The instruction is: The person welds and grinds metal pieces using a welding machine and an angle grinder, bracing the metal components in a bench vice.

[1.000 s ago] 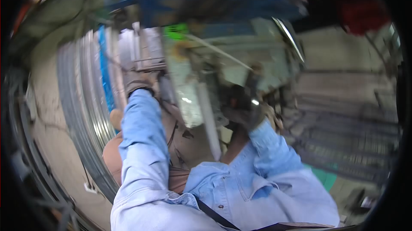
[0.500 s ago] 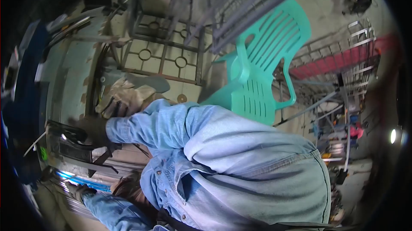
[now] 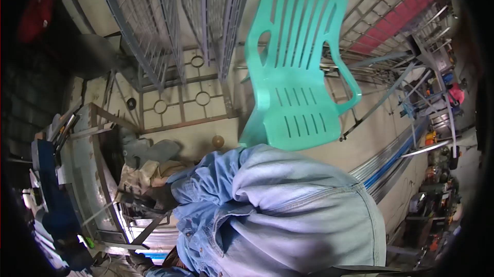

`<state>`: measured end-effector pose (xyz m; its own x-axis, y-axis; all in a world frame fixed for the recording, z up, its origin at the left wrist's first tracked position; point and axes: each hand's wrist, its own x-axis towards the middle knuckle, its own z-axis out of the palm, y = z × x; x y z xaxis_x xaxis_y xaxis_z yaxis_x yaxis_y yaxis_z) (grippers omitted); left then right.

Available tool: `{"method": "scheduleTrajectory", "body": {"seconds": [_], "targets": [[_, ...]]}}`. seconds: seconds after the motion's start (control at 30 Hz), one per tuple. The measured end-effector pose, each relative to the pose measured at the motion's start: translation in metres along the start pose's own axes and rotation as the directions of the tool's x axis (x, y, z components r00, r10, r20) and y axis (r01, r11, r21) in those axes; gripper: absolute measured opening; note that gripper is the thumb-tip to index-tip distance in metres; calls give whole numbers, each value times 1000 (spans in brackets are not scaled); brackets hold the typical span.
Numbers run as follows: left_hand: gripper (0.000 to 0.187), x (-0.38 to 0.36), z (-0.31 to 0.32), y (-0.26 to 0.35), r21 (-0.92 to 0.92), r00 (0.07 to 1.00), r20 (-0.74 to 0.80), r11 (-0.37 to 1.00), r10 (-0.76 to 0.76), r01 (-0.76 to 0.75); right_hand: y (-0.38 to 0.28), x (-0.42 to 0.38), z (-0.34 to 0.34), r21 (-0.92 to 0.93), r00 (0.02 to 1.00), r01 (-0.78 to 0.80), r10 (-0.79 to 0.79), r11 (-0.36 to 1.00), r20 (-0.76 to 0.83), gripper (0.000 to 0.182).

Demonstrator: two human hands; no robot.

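My right hand (image 3: 160, 194), in a dark glove at the end of a denim sleeve, is closed at a dark tool (image 3: 136, 198). A thin pale rod (image 3: 99, 213) juts from the tool toward the workbench; the tool's exact kind I cannot tell. Just above the hand are tan work gloves (image 3: 136, 174), beside a grey flat piece (image 3: 162, 149). My left hand (image 3: 140, 260), dark-gloved too, is low in the view by some blue-wrapped metal bars (image 3: 154, 254), its fingers mostly hidden. A dark metal bracket (image 3: 149, 231) lies between the hands.
A green plastic chair (image 3: 296, 97) stands on the floor to my right. Grey mesh panels (image 3: 180, 25) lean near a metal grille (image 3: 185, 104) with ring patterns. The metal workbench (image 3: 82, 169) is at the left, and long metal bars (image 3: 396, 158) lie behind the chair.
My view has swung, so the chair and my body sit differently in it. The right hand and dark tool have drawn back from the bench edge toward my body.
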<state>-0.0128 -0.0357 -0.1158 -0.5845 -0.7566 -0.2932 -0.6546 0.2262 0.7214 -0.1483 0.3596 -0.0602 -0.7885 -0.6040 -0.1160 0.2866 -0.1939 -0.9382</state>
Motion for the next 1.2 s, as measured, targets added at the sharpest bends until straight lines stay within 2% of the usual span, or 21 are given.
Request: {"method": "scheduleTrajectory", "body": {"seconds": [0.13,0.2,0.23,0.3,0.37,0.47,0.53,0.6,0.67,0.77,0.8,0.83,0.87,0.9,0.93,0.97,1.0,1.03,1.1,1.13,1.2], "targets": [[49,-6,-23,-15,-71,999,40,997,24,-21,8,-6,21,59,999,-8,5,998,50,28],[49,-26,-33,-20,-79,999,27,996,-28,30,22,-20,30,111,994,-61,50,992,96,30],[55,-44,-41,-9,515,986,-63,851,155,-101,24,-30,15,152,994,-74,62,986,85,30],[68,-32,-42,-46,118,966,-228,988,125,-100,17,-34,-6,237,995,-71,53,969,81,32],[66,-68,-46,-28,146,912,-294,956,286,-253,11,-35,-15,290,993,-95,69,952,101,33],[70,-53,-36,-48,-309,969,-240,942,54,-129,5,-32,-21,301,989,-115,81,947,122,35],[72,-57,-30,-37,-450,970,-240,883,25,-134,4,-29,-22,234,994,-77,56,969,95,37],[74,-57,-26,-23,-554,966,-255,815,29,-171,-4,-16,-13,46,998,1,-4,999,59,48],[76,-58,-22,-6,-631,958,-282,743,46,-222,-27,-8,4,228,964,-212,164,950,210,60],[80,-61,-12,17,-698,940,-330,649,86,-305,-61,4,48,312,989,-132,105,941,103,66],[82,-65,-11,22,-700,931,-349,630,111,-337,-63,15,42,160,971,-128,91,979,222,68],[83,-69,-10,28,-661,913,-370,641,174,-390,-61,21,41,147,968,-135,99,980,230,68],[84,-77,-13,37,-582,880,-391,667,271,-465,-69,26,49,-41,985,-25,31,999,169,65],[87,-74,-10,34,-443,835,-422,724,352,-529,-81,30,57,-233,991,77,-49,969,126,63],[88,-80,-13,41,-431,839,-406,734,361,-525,-109,39,60,-578,976,167,-49,799,214,54],[89,-85,-17,51,-420,844,-388,744,370,-520,-118,42,74,-324,970,140,-65,936,233,54],[89,-81,-15,53,-318,817,-393,771,422,-552,-123,51,76,-369,945,215,-98,904,311,53],[89,-91,-19,74,-446,836,-389,715,387,-538,-130,62,75,-406,913,291,-124,866,389,52],[94,-90,-21,79,-145,842,-364,868,398,-474,-158,74,85,-541,922,248,-24,803,387,54],[94,-91,-22,84,-176,856,-360,874,372,-453,-171,79,91,-654,927,211,63,727,369,55],[98,-88,-31,101,-145,865,-304,878,399,-456,-189,90,105,-724,918,234,97,649,384,58]]}}
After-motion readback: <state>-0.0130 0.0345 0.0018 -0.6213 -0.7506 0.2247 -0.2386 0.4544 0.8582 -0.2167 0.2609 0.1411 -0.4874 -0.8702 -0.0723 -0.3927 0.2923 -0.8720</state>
